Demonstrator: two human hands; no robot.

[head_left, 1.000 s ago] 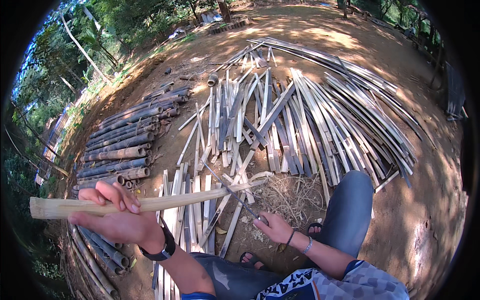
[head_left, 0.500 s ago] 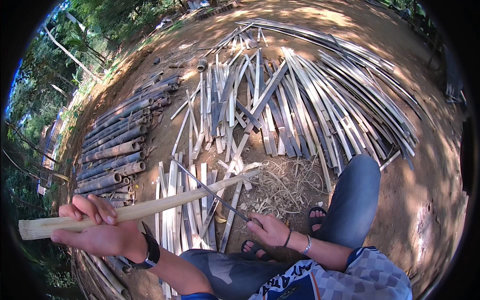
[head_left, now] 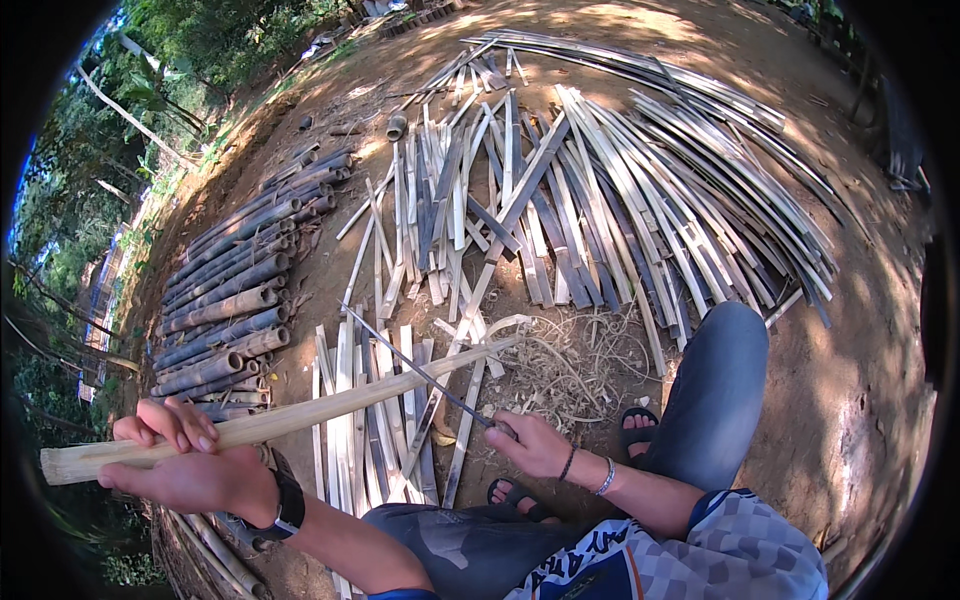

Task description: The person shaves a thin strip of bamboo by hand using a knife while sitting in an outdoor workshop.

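A long pale bamboo strip (head_left: pixel 330 408) runs from the left side up toward the middle, its far end frayed into a curl. My left hand (head_left: pixel 190 465) grips it near its thick left end, fingers over the top and thumb beneath. In my right hand (head_left: pixel 530 443) is the handle of a long, thin dark-bladed knife (head_left: pixel 420 368). Its blade points up and left, crossing the bamboo strip around the strip's middle. Whether the edge touches the strip I cannot tell.
Curly shavings (head_left: pixel 580 365) lie heaped on the dirt ahead of my feet. Split bamboo slats (head_left: pixel 640 210) spread across the ground beyond, with more slats (head_left: pixel 350 430) beneath the strip. Dark bamboo poles (head_left: pixel 225 305) are stacked at left. My bent right knee (head_left: pixel 725 350) rises at right.
My right hand and the knife handle have shifted slightly left and up. The left hand keeps its hold on the bamboo strip, almost unmoved. The view has tilted a little.
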